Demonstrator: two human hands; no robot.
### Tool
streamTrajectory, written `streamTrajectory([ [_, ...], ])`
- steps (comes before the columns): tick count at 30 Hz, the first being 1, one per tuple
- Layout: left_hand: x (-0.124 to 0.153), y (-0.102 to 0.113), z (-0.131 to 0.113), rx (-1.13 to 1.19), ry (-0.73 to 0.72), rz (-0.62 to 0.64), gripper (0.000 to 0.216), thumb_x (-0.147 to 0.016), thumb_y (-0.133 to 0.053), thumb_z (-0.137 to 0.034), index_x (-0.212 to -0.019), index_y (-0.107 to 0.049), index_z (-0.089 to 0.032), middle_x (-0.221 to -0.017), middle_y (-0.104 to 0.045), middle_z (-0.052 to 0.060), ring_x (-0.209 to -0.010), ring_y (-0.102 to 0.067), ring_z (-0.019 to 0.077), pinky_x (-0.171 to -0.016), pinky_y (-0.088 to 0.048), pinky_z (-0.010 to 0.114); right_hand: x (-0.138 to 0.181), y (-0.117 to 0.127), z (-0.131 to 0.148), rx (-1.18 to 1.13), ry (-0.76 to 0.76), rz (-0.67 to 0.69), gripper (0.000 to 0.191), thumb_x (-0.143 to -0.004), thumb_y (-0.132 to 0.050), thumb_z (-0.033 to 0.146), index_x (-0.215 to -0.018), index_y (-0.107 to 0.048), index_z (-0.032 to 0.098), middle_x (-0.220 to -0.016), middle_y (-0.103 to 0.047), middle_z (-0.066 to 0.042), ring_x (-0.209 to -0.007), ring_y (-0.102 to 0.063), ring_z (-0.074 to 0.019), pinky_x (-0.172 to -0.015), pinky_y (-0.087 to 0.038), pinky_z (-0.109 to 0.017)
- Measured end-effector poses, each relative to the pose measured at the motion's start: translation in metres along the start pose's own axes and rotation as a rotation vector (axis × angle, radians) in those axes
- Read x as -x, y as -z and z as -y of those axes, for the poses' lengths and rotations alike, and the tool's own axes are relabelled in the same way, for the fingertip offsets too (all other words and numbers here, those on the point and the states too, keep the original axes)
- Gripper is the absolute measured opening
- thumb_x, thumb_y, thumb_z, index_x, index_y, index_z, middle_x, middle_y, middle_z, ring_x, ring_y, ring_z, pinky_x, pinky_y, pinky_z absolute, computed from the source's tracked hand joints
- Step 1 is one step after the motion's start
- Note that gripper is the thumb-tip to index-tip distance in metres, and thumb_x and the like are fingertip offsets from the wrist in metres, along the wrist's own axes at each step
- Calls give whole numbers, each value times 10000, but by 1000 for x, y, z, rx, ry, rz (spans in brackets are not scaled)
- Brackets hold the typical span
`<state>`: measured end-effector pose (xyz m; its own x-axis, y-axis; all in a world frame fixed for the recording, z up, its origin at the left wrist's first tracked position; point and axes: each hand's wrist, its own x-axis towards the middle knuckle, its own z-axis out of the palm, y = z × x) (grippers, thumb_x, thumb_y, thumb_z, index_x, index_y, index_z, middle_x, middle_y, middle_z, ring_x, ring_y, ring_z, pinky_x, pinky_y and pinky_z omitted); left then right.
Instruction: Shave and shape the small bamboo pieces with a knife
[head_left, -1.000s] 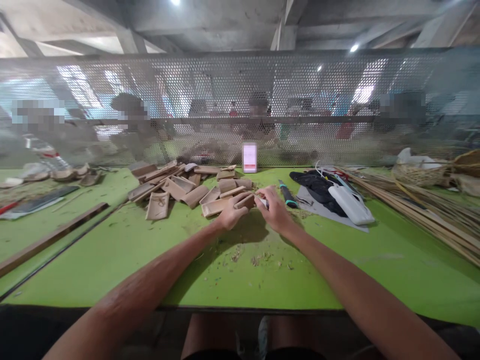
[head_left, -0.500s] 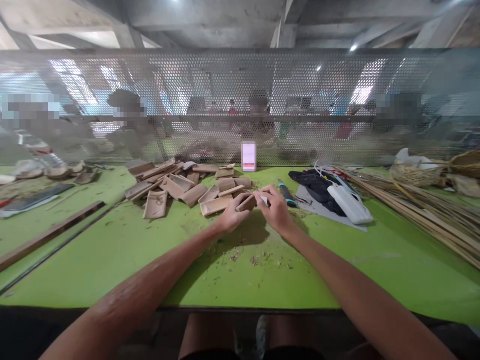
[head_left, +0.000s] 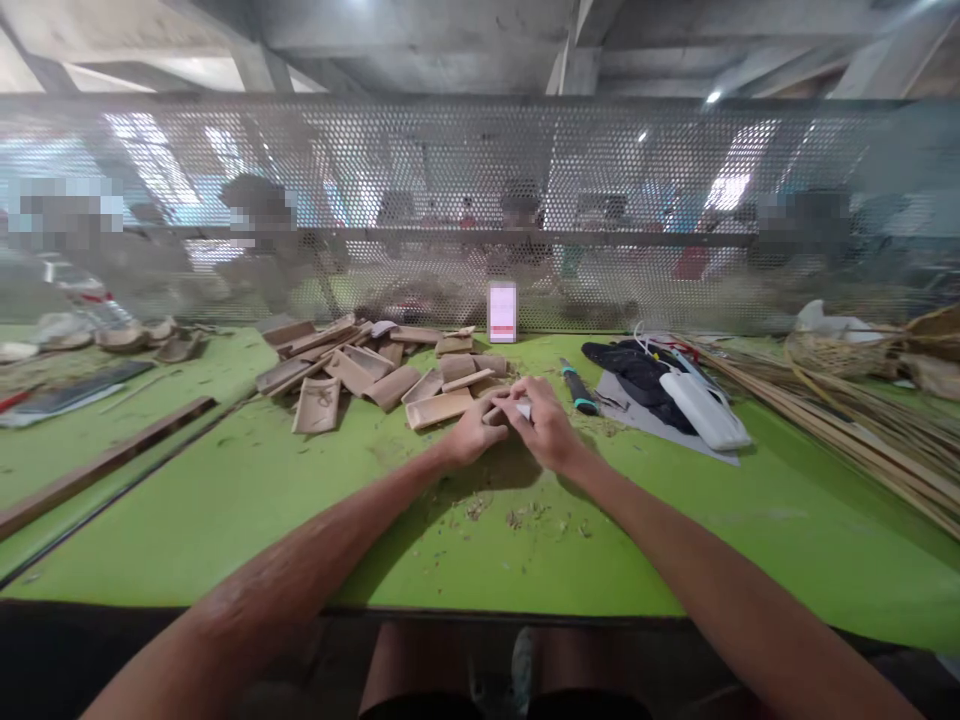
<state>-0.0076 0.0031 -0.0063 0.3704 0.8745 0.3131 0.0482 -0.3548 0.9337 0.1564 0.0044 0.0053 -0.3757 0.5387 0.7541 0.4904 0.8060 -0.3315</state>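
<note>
My left hand (head_left: 472,437) is closed around a split piece of bamboo (head_left: 494,413), held just above the green table. My right hand (head_left: 553,432) pinches a small white piece (head_left: 524,411) against the bamboo; its exact kind is too small to tell. Fingers of both hands hide much of the bamboo. Behind and to the left lies a heap of cut bamboo pieces (head_left: 390,386), some with the hollow side up. Shavings (head_left: 517,516) are scattered on the table below my hands. A utility knife (head_left: 579,388) with a black and teal handle lies right of my right hand.
A phone (head_left: 502,312) stands against the perforated metal screen (head_left: 420,180). To the right are a black cloth (head_left: 637,368), a white case (head_left: 703,411) and long bamboo strips (head_left: 832,425). A wooden bar (head_left: 112,462) lies on the left. People sit beyond the screen.
My right fingers have moved left over the bamboo piece, bringing the white piece with them. The bamboo has tilted and shows less now. The whole view has shifted slightly.
</note>
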Motion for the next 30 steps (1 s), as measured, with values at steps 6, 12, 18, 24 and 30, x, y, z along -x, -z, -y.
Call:
streamTrajectory([
  [6, -3, 0, 4, 39, -45, -19, 452, -629, -643, -243, -1056, -639, -96, -1073, -690, 123, -1027, -612, 304, -908, -478, 387, 0, -5, 5, -26, 5, -19, 157, -998, -485, 338, -884, -517, 234, -875, -573, -56, -898, -514, -222, -830, -434, -378],
  [12, -5, 3, 4, 56, -12, -21, 488, -606, -649, -212, -1078, -643, -90, -1135, -691, 140, -1091, -612, 321, -931, -486, 395, -3, -3, 17, -6, -9, -46, 191, -1002, -482, 339, -854, -535, 229, -830, -574, -54, -850, -513, -218, -805, -439, -379],
  [18, -6, 9, 3, 57, -24, 43, 518, -630, -622, -248, -1124, -651, -95, -1208, -692, 150, -1167, -607, 349, -992, -488, 440, 1, -1, 3, -29, 17, 20, 250, -998, -491, 364, -971, -683, 206, -913, -604, -78, -912, -538, -225, -844, -467, -393],
  [24, -5, 19, 5, -3, 1, 99, 630, -700, -633, -258, -1318, -612, -139, -1444, -574, 117, -1354, -492, 349, -1162, -365, 466, 7, 3, -18, -51, -93, 168, 388, -954, -523, 324, -1289, -659, 184, -1128, -568, -115, -1097, -547, -257, -1008, -457, -446],
  [30, 0, 17, 0, -77, -2, 91, 597, -842, -642, -395, -1386, -572, -159, -1473, -547, 121, -1370, -478, 332, -1165, -356, 458, 5, 6, -13, 6, -160, 274, 451, -1006, -374, 351, -1368, -607, 217, -1214, -516, -112, -1112, -568, -243, -998, -464, -407],
])
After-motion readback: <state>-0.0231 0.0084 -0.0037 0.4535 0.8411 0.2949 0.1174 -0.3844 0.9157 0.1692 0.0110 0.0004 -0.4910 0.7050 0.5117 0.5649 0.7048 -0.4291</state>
